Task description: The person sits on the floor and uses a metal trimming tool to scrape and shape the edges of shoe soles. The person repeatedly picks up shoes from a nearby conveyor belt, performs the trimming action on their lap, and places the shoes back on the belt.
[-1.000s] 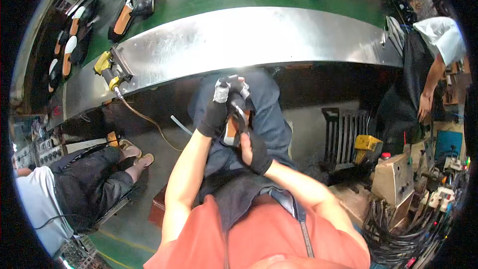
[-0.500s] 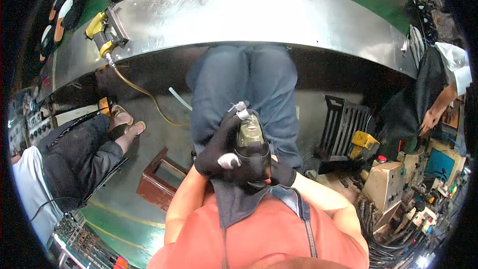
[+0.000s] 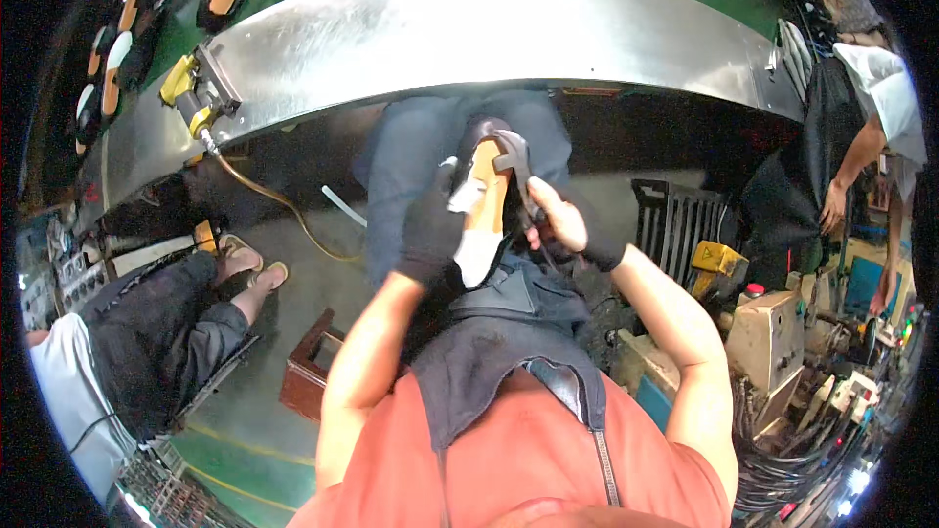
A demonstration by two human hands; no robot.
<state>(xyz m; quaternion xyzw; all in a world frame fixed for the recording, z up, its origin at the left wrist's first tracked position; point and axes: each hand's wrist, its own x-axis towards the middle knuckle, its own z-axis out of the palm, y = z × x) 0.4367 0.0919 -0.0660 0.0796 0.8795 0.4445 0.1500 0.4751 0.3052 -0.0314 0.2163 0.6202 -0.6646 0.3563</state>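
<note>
A dark shoe (image 3: 484, 181) lies sole up over my thighs, its tan and white underside showing and its rounded dark end pointing away from me. My left hand (image 3: 430, 233), in a black glove with whitish fingertip coverings, is closed around the shoe's left side. In my right hand (image 3: 567, 220), gloved with bare fingers showing, I grip a dark metal tool that looks like pincers (image 3: 514, 149). Its curved head touches or hangs just over the tan underside; which one I cannot tell. Part of its handle is hidden by my fingers.
Ahead stands a shiny metal bench (image 3: 440, 29) bearing a yellow air tool (image 3: 191, 93) with a hose (image 3: 264, 191). Several shoes (image 3: 117, 59) stand beyond it at left. People are at both sides. Machine boxes (image 3: 768, 337) and cables sit at right, a brown stool (image 3: 308, 367) at left.
The shoe has turned underside up and moved away from my body. My right hand has come out from behind it, now with the pincers. Both arms reach further forward.
</note>
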